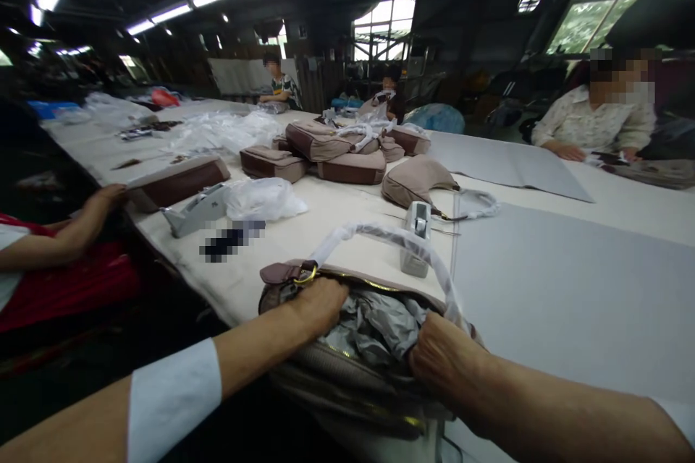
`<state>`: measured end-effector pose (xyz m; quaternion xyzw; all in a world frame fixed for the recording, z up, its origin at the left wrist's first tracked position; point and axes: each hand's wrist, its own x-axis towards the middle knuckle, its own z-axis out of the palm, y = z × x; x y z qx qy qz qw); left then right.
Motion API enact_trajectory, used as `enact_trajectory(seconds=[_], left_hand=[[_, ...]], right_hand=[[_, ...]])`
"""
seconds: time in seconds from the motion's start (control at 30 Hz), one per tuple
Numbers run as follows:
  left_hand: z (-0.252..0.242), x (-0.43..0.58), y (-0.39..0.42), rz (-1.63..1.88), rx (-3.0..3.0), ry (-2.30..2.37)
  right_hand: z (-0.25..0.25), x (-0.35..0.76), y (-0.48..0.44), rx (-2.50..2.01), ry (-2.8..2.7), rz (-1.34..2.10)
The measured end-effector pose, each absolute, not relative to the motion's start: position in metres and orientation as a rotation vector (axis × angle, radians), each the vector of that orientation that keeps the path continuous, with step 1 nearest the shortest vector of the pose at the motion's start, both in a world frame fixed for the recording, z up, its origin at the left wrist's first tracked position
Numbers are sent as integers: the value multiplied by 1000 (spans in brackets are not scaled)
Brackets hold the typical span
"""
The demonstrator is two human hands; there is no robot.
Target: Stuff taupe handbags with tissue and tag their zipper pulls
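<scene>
Open handbag: a taupe bag [326, 362] stands at the near edge of the tabletop [352, 202], its mouth parted between gold zip rows; clock directions here run from that mouth, 12 pointing to the far end
Left hand: at 10 o'clock in the mouth, the hand [320, 304] bends over the zip edge, fingers partly curled and tips hidden inside; whether it grips anything cannot be told
Right hand: at 4 o'clock, the hand [437, 351] is bunched like a loose fist against the stuffing, fingertips out of sight; its hold cannot be told
Grey stuffing: crumpled sheets [374, 322] fill the mouth between the two hands
Wrapped handle: a strap [380, 231] in pale wrapping arches over the mouth
Tape dispenser: a grey unit [415, 260] sits just beyond the bag at 1 o'clock, a curved bag [410, 177] behind it
Bag pile: more taupe and brown bags [350, 168] lie heaped toward 12 o'clock
Neighbours: at 10 o'clock a co-worker's hand [112, 194] meets the end of a long brown bag [184, 182]; at 2 o'clock a person in a pale patterned top [591, 119] sits at work
</scene>
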<state>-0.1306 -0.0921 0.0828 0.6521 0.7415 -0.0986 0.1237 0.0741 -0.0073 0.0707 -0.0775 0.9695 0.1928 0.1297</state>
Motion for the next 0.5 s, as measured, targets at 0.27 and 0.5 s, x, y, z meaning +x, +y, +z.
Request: enact_trajectory(seconds=[0.27, 0.5], left_hand=[[86, -152, -172, 417, 2593, 2359], [87, -156, -149, -415, 2272, 2103]], right_hand=[[92, 63, 3, -186, 3005, 337], [97, 49, -14, -163, 2862, 471]])
